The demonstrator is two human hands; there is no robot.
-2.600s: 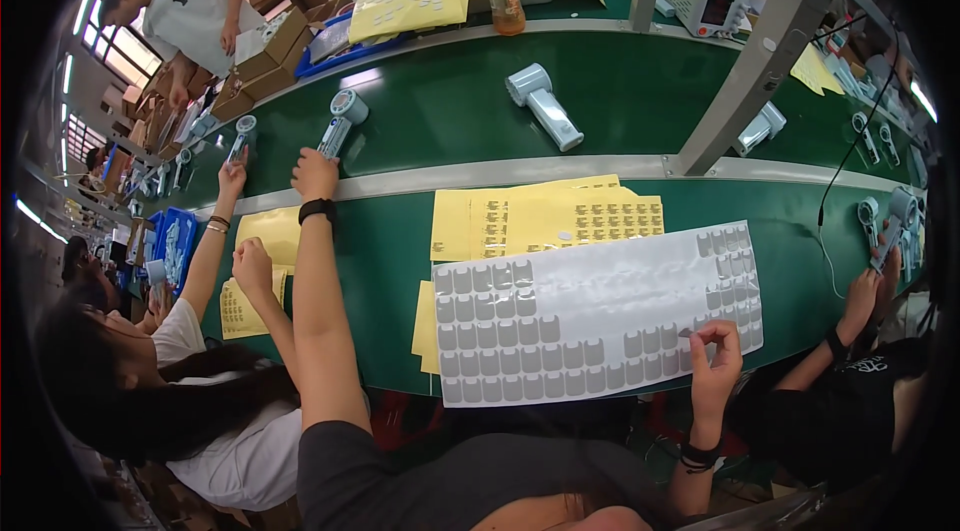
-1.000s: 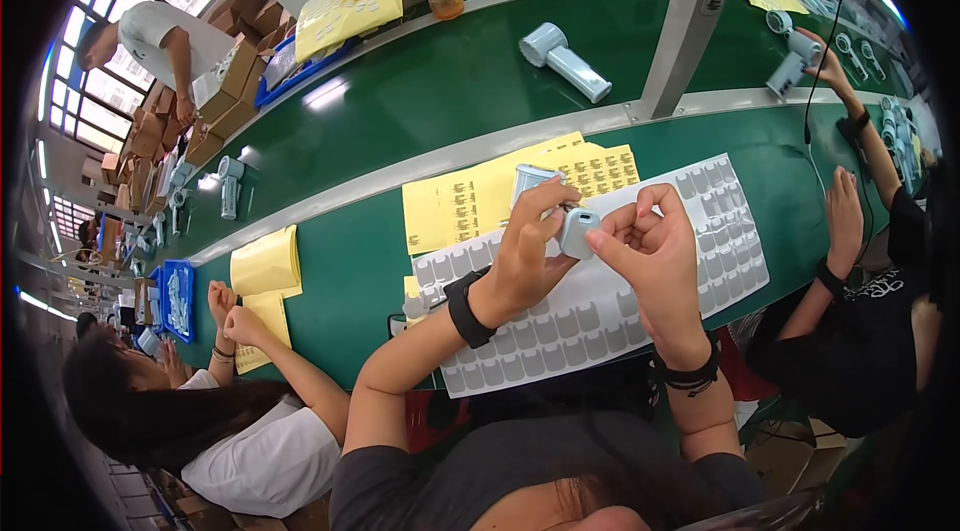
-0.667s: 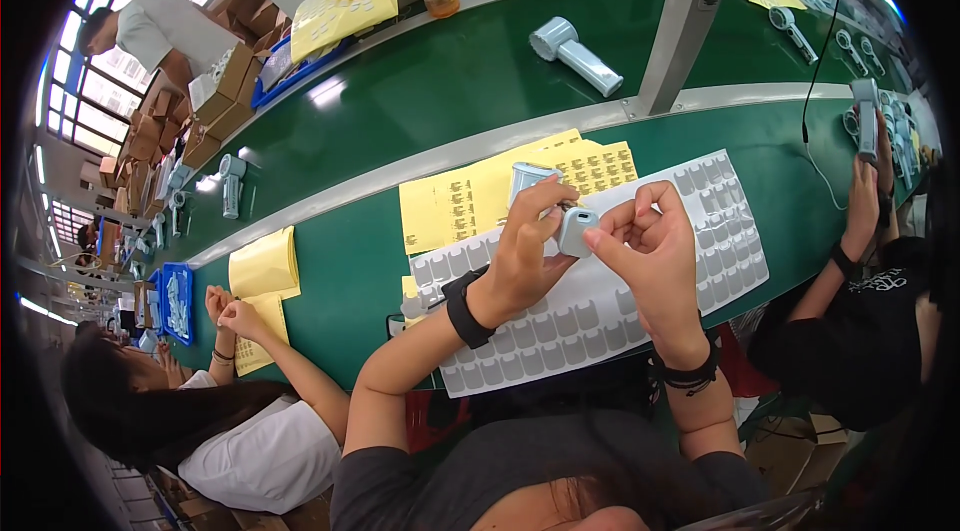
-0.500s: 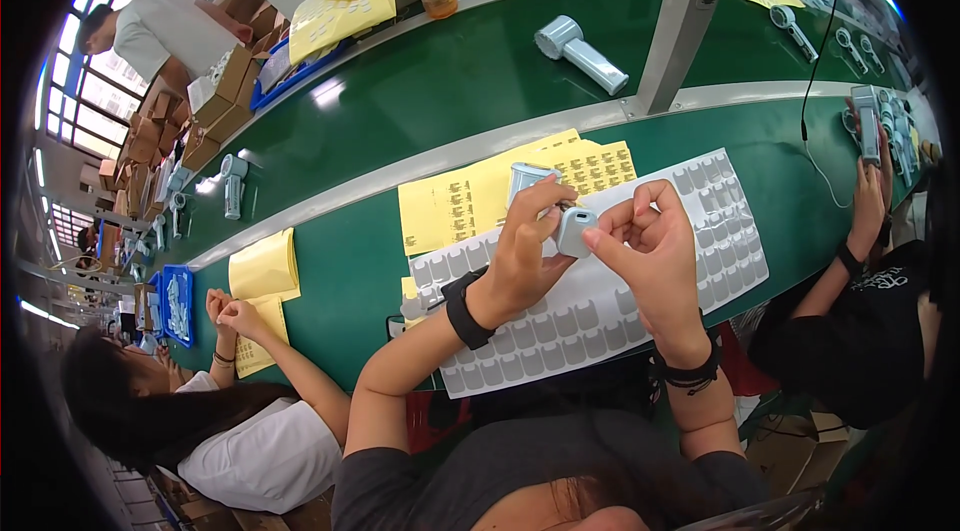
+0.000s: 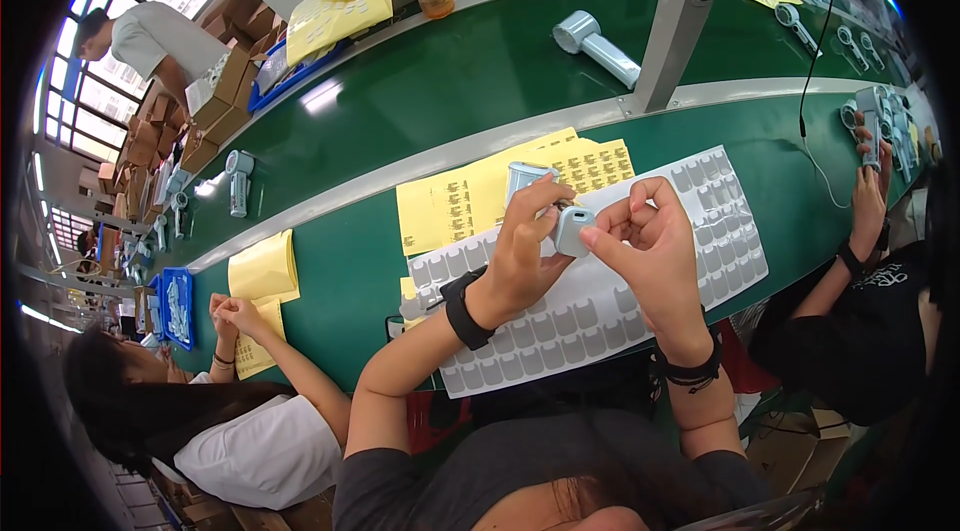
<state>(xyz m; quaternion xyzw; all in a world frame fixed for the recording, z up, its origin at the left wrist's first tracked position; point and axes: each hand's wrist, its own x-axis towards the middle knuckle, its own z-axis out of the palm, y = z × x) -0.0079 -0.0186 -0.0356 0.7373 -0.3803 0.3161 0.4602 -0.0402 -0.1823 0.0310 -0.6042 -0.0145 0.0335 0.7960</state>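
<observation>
A light-blue handheld device [image 5: 574, 231] is held above the sheets in front of me, its end with a small dark slot facing up toward me. My left hand [image 5: 528, 246] wraps its fingers around the device, whose wider head shows beyond them. At the slotted end, my right hand [image 5: 640, 246] presses its thumb against the edge, the other fingers curled; whether a small piece is pinched there is hidden. Beneath both hands lies a white sheet of grey stickers [image 5: 545, 341], several spots bare. Yellow label sheets [image 5: 430, 216] stick out behind it.
Beyond a metal rail, a green belt [image 5: 420, 71] carries similar devices, one of them [image 5: 598, 46] beside a metal post [image 5: 680, 26]. Co-workers sit close on both sides; the right one's hand [image 5: 868, 196] holds a device. A blue tray [image 5: 178, 306] stands at left, and a cable [image 5: 806, 121] hangs at right.
The devices on the far belt have shifted slightly to the right. My hands and the device in them have barely moved. The co-worker at right has raised their device a little.
</observation>
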